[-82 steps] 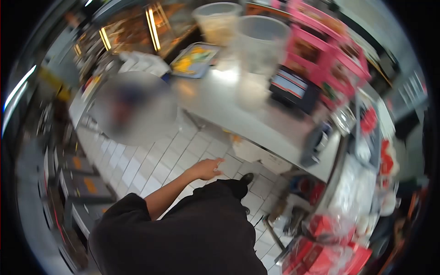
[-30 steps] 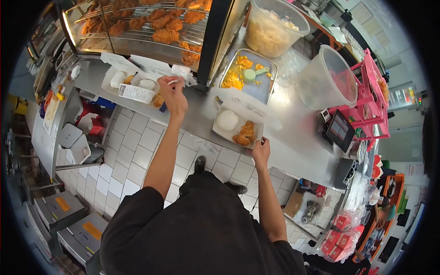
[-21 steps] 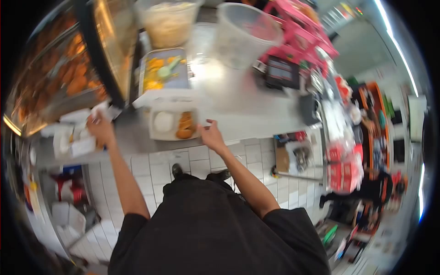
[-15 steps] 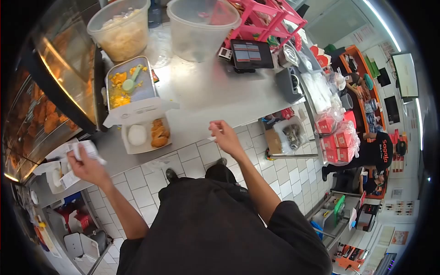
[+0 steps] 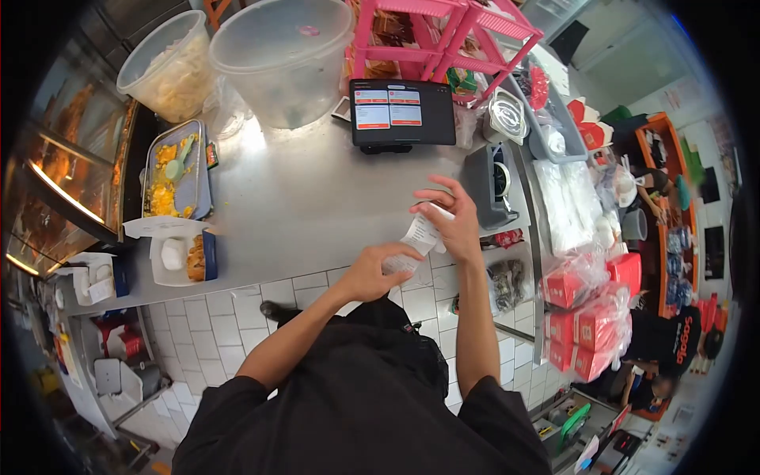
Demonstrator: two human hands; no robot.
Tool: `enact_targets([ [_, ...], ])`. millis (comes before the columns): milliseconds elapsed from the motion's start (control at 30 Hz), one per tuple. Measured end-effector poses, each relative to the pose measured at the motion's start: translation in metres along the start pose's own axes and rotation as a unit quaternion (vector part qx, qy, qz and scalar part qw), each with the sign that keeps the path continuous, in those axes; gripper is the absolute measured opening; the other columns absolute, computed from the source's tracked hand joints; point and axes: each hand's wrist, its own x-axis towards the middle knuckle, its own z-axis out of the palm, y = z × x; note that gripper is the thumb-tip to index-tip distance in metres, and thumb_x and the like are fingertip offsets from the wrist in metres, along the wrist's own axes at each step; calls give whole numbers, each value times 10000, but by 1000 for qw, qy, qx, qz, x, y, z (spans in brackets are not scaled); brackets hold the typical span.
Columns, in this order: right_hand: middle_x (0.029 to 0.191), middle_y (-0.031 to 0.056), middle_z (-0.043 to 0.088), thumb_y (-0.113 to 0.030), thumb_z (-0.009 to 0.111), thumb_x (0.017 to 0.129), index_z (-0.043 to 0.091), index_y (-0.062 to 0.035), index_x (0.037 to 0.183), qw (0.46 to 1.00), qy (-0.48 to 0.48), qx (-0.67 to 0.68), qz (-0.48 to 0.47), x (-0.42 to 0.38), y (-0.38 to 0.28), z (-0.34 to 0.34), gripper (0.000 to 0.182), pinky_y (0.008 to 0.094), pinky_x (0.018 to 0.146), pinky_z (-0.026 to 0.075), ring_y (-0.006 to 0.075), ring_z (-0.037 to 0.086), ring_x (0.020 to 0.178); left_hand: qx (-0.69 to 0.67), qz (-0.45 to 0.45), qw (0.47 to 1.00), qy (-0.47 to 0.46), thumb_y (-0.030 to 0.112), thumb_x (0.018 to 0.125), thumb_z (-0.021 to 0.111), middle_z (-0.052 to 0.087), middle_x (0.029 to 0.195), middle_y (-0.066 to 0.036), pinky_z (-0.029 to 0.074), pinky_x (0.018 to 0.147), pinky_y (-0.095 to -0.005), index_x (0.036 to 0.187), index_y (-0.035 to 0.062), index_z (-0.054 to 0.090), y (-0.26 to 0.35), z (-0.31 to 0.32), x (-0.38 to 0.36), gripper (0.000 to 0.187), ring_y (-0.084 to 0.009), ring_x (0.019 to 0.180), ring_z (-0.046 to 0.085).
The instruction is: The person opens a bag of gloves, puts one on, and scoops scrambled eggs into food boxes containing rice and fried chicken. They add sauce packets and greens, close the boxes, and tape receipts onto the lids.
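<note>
Head view: both hands meet over the near edge of the steel desk [image 5: 309,214], holding a printed paper slip [image 5: 419,235]. The left hand [image 5: 374,273] has its thumb and fingers closed on the slip's lower end; the right hand [image 5: 453,226] pinches the upper part between thumb and fingers, its other fingers spread. The slip is in the air, left of the dark dispenser [image 5: 489,186] near the desk's right edge.

Toward the near left corner, an open box [image 5: 162,269] holds a white round item [image 5: 174,255] and fried chicken [image 5: 195,257]. A second open box [image 5: 96,286] is farther left, just beside it. Behind them lies a tray [image 5: 203,170] with yellow bits and a green scoop [image 5: 176,168], near the glass case [image 5: 67,170]. Two clear tubs [image 5: 178,79] [image 5: 285,79] stand along the far edge, one holding pale contents. A lit tablet [image 5: 404,115] stands upright before the pink rack [image 5: 443,39].
</note>
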Motion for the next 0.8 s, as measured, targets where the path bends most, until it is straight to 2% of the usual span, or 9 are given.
enact_targets([
  [67,1167,149,665,15,662,895,475,3,1307,974,-160,-161,11,27,-2,-24,452,284,833,548,185,679,966,-82,45,985,148,-30,925,578,640,1160,-79,502,919,-304,1171,23,642,-25,6,43,259,-163,1058,617],
  [133,1136,116,663,-44,698,885,491,1,1288,983,-126,-129,-12,32,6,-32,455,303,850,521,174,647,983,-118,17,975,187,-54,925,571,630,1168,-69,503,912,-286,1195,34,632,-21,9,72,291,-151,1029,623],
  [200,1093,108,653,-101,728,871,478,3,1281,871,246,-380,-189,15,20,-39,492,336,881,486,180,619,993,-154,-5,962,225,-79,924,563,620,1176,-59,503,905,-267,1219,45,623,-14,16,93,325,-139,1001,629],
  [367,1054,124,664,-76,732,870,455,34,1274,968,145,-174,106,-42,38,-52,502,267,778,522,138,624,934,-319,-35,920,225,-44,934,578,560,1298,-35,545,839,-265,1368,94,521,-32,47,113,459,-108,1075,588],
  [467,1063,130,688,-61,749,863,484,54,1252,974,92,-163,128,-43,54,-94,485,220,714,530,107,634,880,-419,-87,889,165,-8,916,622,573,1300,-41,545,862,-279,1373,103,520,-24,45,133,481,-122,1085,591],
  [533,1007,131,720,-106,753,875,570,68,1177,979,96,-133,120,-42,55,-117,393,224,702,520,93,646,816,-277,-88,949,120,-22,906,627,623,1226,-42,543,850,-291,1344,100,552,-34,46,160,462,-122,1057,606],
  [700,823,80,738,-182,712,906,691,76,1001,939,93,-259,209,-39,79,-157,276,225,634,482,82,648,720,-23,-11,971,240,-18,840,671,673,1147,-64,509,851,-304,1243,134,628,-74,17,245,433,-157,988,638],
  [767,762,91,725,-261,738,877,695,82,978,894,90,-364,246,-33,87,-161,360,239,603,482,106,646,661,87,8,965,247,18,830,685,667,1169,-81,495,890,-331,1238,159,634,-80,17,236,435,-193,1016,639],
  [800,725,103,715,-307,755,857,695,85,964,866,93,-404,278,-29,89,-161,411,246,589,483,123,645,624,313,75,899,298,121,830,696,623,1255,-65,450,945,-379,1248,177,627,-67,24,222,427,-206,1123,590],
])
